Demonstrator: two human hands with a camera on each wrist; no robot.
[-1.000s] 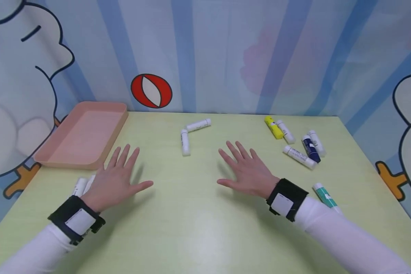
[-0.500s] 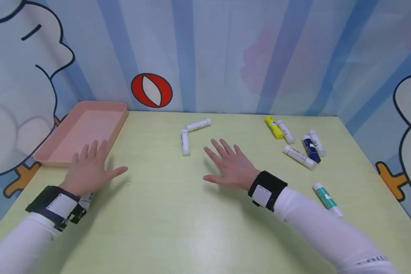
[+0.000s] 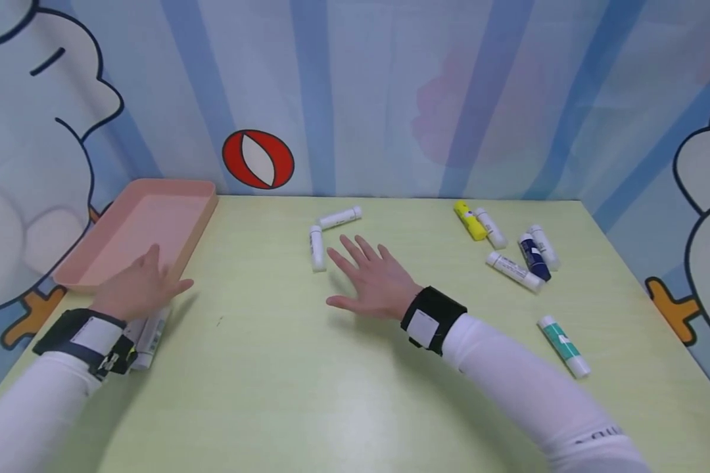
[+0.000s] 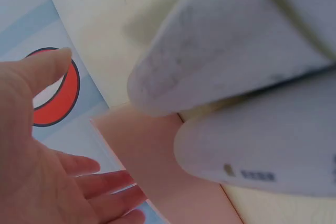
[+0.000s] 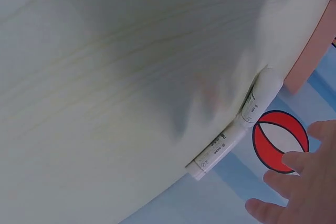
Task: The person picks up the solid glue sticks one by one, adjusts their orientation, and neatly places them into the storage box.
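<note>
Both hands are spread flat and hold nothing: the right hand (image 3: 374, 279) hovers mid-desk just beside two white tubes (image 3: 316, 247) near the far edge, while the left hand (image 3: 137, 284) reaches over the pink tray's (image 3: 196, 220) near rim at the desk's left edge, two more tubes (image 3: 149, 334) lying beside its wrist.

left hand (image 3: 139, 286): flat, fingers relaxed | right hand (image 3: 371, 277): fingers spread, palm down
</note>
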